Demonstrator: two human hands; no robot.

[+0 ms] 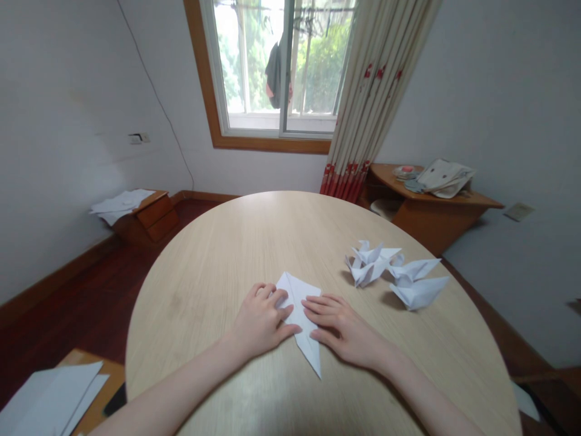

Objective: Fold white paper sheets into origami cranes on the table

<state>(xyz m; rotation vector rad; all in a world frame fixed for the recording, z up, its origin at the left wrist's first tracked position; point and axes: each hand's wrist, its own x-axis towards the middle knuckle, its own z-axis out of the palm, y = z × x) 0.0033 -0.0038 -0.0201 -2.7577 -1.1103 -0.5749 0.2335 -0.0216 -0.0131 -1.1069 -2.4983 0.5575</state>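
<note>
A white folded paper (298,306) lies flat on the table, shaped like a kite with a long narrow point toward me and a crease down its middle. My left hand (261,315) presses on its left edge, fingers bent and apart, thumb stretched across the paper. On the right edge rests my right hand (338,324), its fingers extended and lying flat. Both hands are open and touch the paper, hiding parts of its sides. To the right stand several finished folded paper birds (417,290), bunched together with pointed wings raised.
The round wooden table (204,260) fills the middle. White sheets (54,393) lie on a lower surface at the left, beside a dark object (115,399). A corner desk (436,209) holds a cloth bag (447,177) at the right. Ahead are a window and curtain (363,121).
</note>
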